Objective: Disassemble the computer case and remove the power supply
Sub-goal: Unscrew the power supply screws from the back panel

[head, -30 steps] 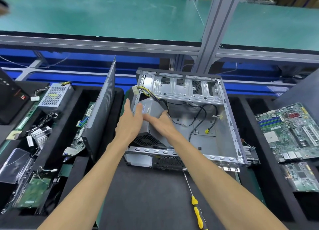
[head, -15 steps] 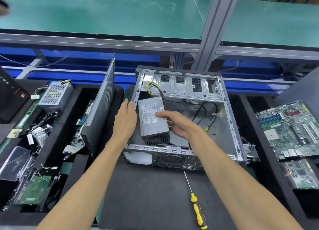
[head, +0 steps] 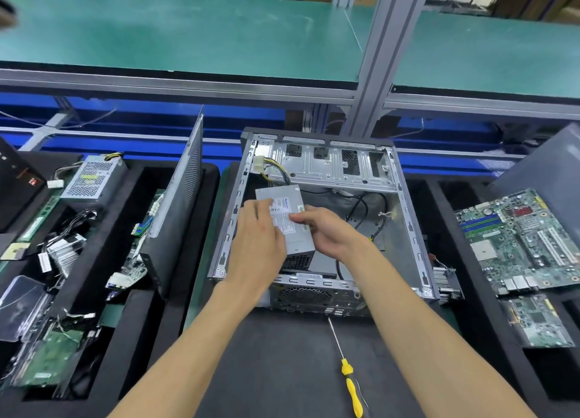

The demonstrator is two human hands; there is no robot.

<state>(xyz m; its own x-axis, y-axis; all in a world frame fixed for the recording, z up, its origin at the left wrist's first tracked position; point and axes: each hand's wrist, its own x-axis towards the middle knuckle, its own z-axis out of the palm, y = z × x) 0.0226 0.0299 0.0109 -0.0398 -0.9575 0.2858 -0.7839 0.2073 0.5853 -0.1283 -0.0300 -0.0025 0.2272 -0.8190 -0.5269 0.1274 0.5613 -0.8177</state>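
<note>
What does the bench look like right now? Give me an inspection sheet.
Surface: black mat, screwdriver lying on it.
Job's things: open computer case; power supply inside, tilted.
Clutter: motherboard right; second supply unit and side panel left.
Grippers: left hand and right hand both hold the power supply.
Cables: yellow-black bundle runs from the supply; black leads on case floor.
Surroundings: green shelf, metal post.

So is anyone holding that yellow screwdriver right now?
No, the screwdriver lies alone on the black mat, while both hands are on the power supply in the case.
</note>
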